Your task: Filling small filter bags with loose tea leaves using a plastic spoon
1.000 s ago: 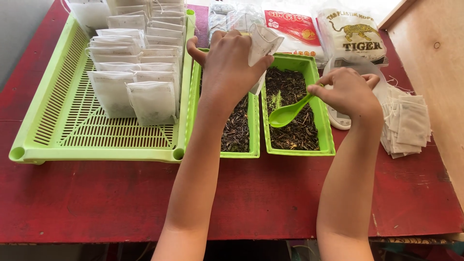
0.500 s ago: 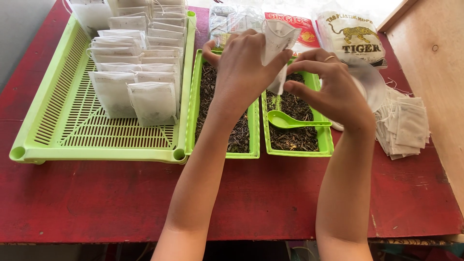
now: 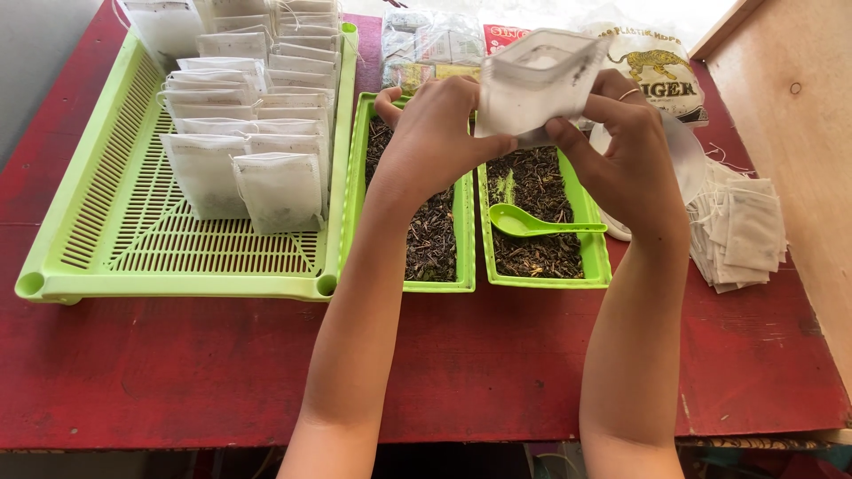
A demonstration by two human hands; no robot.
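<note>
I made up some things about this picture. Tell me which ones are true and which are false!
1. Both hands hold up a small white bag. True: the left hand and the right hand each pinch a side of it.
2. The green spoon is in the right hand. False: it lies in the right-hand narrow tray on the dark loose tea.
3. The big slotted green tray holds rows of white bags. True.
4. The table is blue. False: it is red.
5. A pile of flat white bags lies right of the trays. True.
</note>
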